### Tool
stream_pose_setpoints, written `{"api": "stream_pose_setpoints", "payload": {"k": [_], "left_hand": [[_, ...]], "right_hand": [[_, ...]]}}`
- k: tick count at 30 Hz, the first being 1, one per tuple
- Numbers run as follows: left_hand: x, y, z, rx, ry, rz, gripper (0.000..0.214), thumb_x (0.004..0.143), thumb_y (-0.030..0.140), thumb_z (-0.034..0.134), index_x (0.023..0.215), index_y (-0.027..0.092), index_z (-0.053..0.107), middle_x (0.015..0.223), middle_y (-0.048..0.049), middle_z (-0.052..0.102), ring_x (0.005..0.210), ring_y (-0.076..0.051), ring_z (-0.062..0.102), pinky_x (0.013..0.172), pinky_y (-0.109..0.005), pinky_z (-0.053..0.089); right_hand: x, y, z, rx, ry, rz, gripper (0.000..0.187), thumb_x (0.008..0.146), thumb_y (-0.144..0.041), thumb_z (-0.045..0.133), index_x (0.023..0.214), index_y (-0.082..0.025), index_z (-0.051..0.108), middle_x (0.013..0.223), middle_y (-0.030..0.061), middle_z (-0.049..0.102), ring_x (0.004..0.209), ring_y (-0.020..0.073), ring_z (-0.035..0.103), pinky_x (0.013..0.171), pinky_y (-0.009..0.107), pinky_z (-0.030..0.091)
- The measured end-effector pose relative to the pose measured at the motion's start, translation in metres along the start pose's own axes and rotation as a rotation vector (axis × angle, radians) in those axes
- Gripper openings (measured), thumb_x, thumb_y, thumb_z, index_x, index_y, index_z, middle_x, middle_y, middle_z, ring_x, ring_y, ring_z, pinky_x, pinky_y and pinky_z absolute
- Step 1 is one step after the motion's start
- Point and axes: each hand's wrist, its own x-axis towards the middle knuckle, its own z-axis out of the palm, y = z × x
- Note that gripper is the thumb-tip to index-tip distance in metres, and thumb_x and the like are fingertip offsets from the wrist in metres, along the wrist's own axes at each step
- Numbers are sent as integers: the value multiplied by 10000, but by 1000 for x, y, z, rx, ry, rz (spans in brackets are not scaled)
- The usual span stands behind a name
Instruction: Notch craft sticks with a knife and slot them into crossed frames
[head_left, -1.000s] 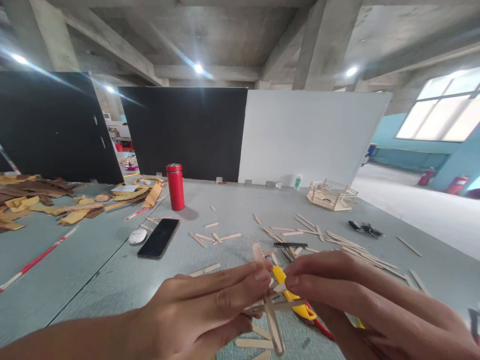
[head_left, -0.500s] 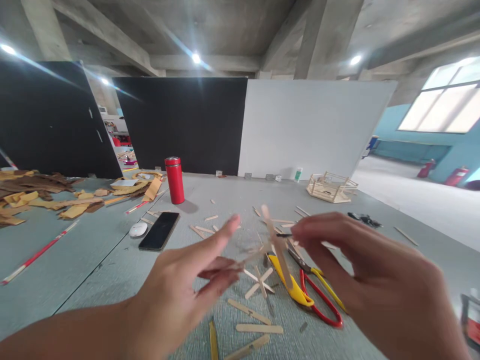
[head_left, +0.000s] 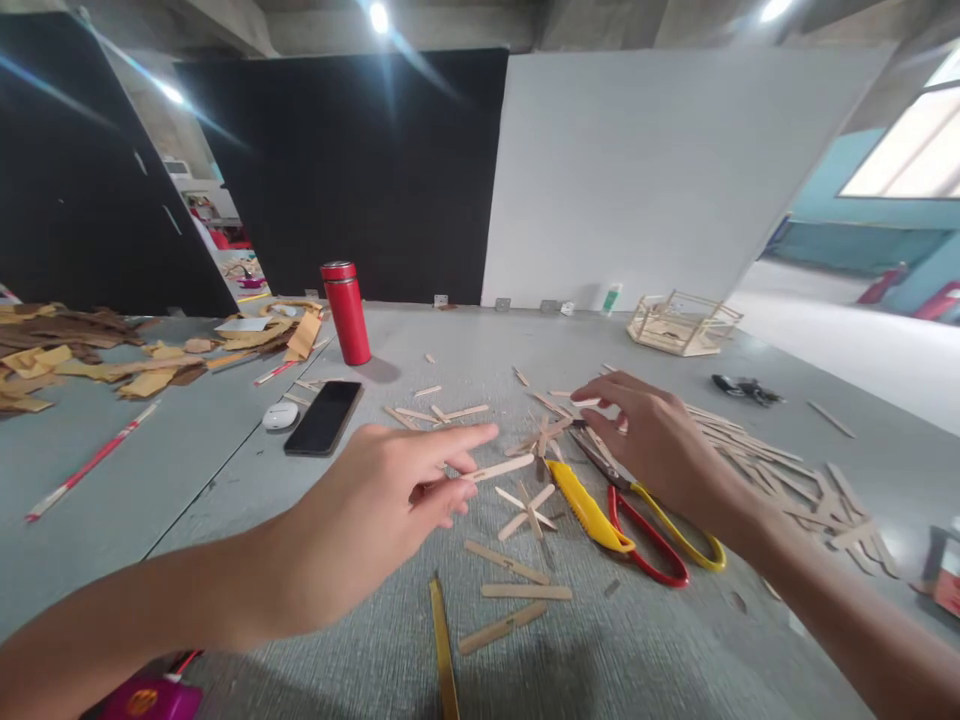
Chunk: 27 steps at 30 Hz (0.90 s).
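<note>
My left hand (head_left: 390, 490) is stretched over the grey table (head_left: 225, 520), index finger pointing out, its other fingers pinching a flat wooden stick (head_left: 501, 467) that juts to the right. My right hand (head_left: 652, 440) hovers palm down over a scatter of wooden sticks (head_left: 546, 435), fingers bent and apart, tips just above them. A small cross of glued sticks (head_left: 531, 510) lies on the table between the hands. Right beside it are a yellow utility knife (head_left: 589, 510) and scissors with red and yellow handles (head_left: 660, 545).
A red flask (head_left: 346, 312), a black phone (head_left: 324, 417) and a small white case (head_left: 280, 415) sit at the left middle. Cardboard scraps (head_left: 90, 350) cover the far left. A stick-built frame (head_left: 682, 325) stands at the back right, with many loose sticks (head_left: 780, 470) in front of it.
The view has tipped down. My hands have separated and lowered: the right one has let go of the long stick and moved out over the scattered sticks; the left keeps one stick.
</note>
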Motion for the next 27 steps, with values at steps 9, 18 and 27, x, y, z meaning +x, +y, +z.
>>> {"api": "stream_pose_setpoints", "payload": {"k": [9,18,27], "left_hand": [[6,7,-8,-135,-207,-271,477,951,253,631,1427,245,637,806,-8,781,534,-105,670,439,-148,541],[4,5,-4,-69,-151,-112,328,970,251,605,1269,208,735,657,23,701,414,-96,591,359,-162,426],[2,6,10,8,-216,-78,209,1013,237,472,989,182,671,780,-15,751,530,-108,653,437,-173,444]], "right_hand": [[-106,-49,45,77,-447,-254,311,898,25,486,942,-196,701,948,66,742,669,150,665,612,262,484],[-104,-45,51,121,-366,-44,207,906,-55,515,815,-211,616,784,32,689,652,176,615,609,298,462],[-114,-61,19,282,-249,199,207,1062,-261,404,912,-232,544,757,-1,619,650,166,558,620,301,446]]}}
